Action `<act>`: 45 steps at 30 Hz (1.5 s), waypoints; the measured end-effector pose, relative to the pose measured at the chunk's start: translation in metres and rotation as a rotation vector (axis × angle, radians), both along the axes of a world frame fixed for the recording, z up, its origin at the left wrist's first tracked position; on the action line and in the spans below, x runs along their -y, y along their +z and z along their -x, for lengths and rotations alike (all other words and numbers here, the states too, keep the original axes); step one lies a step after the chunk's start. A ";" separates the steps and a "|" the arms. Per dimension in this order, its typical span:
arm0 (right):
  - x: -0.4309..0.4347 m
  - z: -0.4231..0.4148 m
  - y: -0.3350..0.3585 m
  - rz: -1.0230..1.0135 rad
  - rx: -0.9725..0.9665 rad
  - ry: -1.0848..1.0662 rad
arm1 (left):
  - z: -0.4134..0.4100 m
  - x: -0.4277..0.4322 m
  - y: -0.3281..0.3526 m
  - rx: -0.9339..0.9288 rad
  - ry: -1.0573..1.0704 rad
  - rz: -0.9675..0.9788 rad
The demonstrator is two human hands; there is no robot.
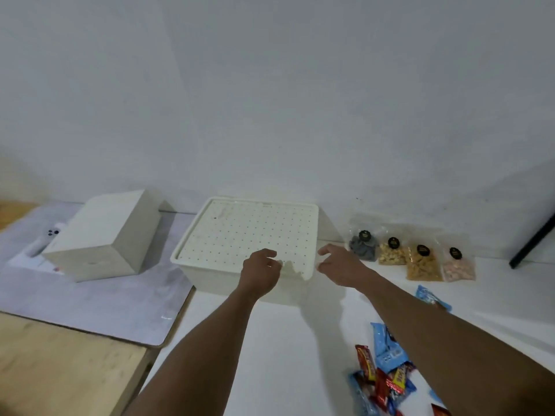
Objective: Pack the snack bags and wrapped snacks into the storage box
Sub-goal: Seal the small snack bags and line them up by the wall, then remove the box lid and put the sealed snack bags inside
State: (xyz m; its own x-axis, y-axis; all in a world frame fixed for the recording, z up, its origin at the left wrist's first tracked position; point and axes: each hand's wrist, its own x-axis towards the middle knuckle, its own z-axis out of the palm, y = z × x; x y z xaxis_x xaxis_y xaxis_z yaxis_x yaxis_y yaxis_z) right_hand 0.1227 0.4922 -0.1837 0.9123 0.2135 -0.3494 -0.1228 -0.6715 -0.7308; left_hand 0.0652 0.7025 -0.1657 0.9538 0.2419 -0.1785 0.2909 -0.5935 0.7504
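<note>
Storage box (210,279) sits lidded directly under both hands. Left hand (260,273) curled loosely at the near lid (246,232) edge, gripping nothing firmly; right hand (341,265) half open at the near right corner, empty. Advice: lift both corners evenly. Snack bags (411,259) lie just right of the right hand, wrapped snacks (381,379) beneath the right forearm. Open tabletop between the forearms; second box (102,235) crowds the left.
</note>
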 end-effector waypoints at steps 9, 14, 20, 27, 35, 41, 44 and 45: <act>0.022 0.007 0.005 0.040 -0.026 -0.079 | 0.001 0.047 -0.008 0.049 -0.153 0.027; 0.013 0.013 0.004 -0.033 -0.095 -0.103 | 0.016 0.032 -0.016 0.020 -0.091 -0.019; -0.019 0.010 -0.007 -0.060 -0.118 -0.129 | 0.005 -0.032 -0.022 0.032 0.082 -0.131; -0.055 -0.016 -0.021 -0.019 -0.060 -0.217 | -0.016 -0.100 -0.031 -0.014 0.182 -0.209; -0.074 -0.039 -0.038 0.129 0.067 -0.305 | -0.034 -0.154 -0.042 -0.111 0.292 -0.355; -0.081 -0.035 -0.045 0.208 0.162 -0.350 | -0.049 -0.189 -0.048 -0.152 0.413 -0.154; -0.083 -0.028 -0.045 0.265 0.245 -0.384 | -0.052 -0.192 -0.046 -0.121 0.457 -0.122; -0.083 -0.026 -0.043 0.289 0.278 -0.396 | -0.052 -0.192 -0.044 -0.116 0.463 -0.129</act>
